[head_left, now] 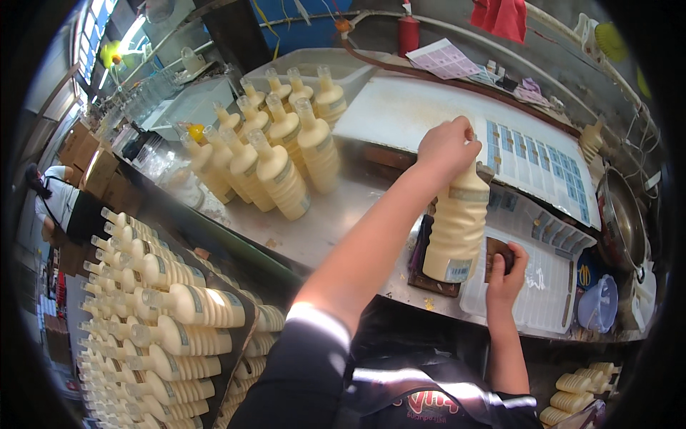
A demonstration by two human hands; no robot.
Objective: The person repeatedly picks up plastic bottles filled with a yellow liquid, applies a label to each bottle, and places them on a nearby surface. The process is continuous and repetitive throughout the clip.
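A cream-coloured ribbed bottle (456, 225) stands nearly upright in front of me, with a label band at its shoulder and a small label low on its side. My left hand (449, 149) is closed around its neck, which the fingers mostly hide. Under and beside the bottle is a dark block-like stand (420, 264). Just right of the bottle's lower part, my right hand (507, 280) is closed on a dark round knob (506, 259) fixed to a brown block. Whether the block touches the bottle I cannot tell.
Several similar bottles (282, 171) stand at the left of the metal table (350, 214). Many more fill a rack (246, 322) at lower left. Label sheets (532, 164) lie on a white board. A clear plastic tray (536, 286), blue basket (597, 304) and metal pan (620, 214) are on the right.
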